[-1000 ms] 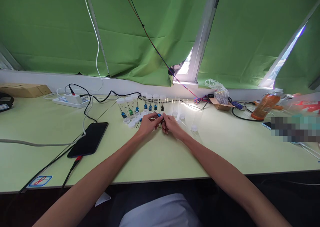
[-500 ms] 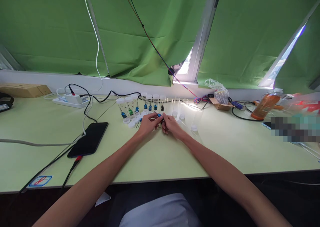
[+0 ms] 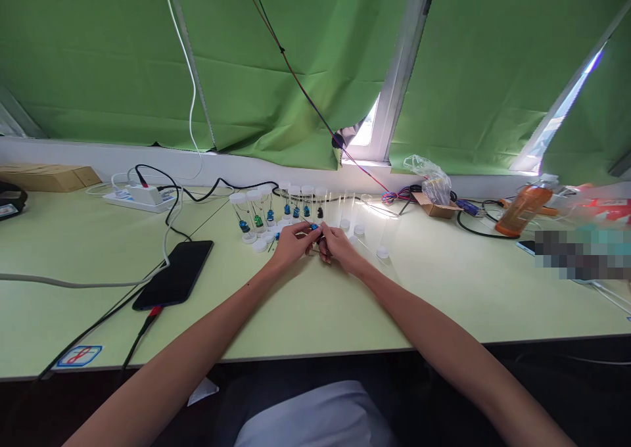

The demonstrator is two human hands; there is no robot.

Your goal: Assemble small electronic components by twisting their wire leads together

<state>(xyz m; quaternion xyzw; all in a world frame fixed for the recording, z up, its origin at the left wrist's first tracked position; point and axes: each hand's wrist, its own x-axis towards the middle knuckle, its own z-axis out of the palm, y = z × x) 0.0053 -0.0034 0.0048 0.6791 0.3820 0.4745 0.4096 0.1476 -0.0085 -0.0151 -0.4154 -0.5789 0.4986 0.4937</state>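
Fingertip work on a small blue piece (image 3: 314, 227), left hand (image 3: 294, 242) and right hand (image 3: 339, 244) together over the pale table (image 3: 315, 315).

The left thumb and forefinger are pinched on the piece; the right fingers curl in and touch its right end, though I cannot tell whether they clamp it. The step in hand looks like fine 2-handed adjustment, and the next move seems to call for a steady left pinch and light right fingertips. Just behind the hands, clear tubes (image 3: 256, 202) with white caps stand upright holding similar pieces, 1 green (image 3: 258, 221) and 1 black (image 3: 320, 213) among the blue. Other clear tubes (image 3: 385, 231) stand to the right, seemingly without pieces.
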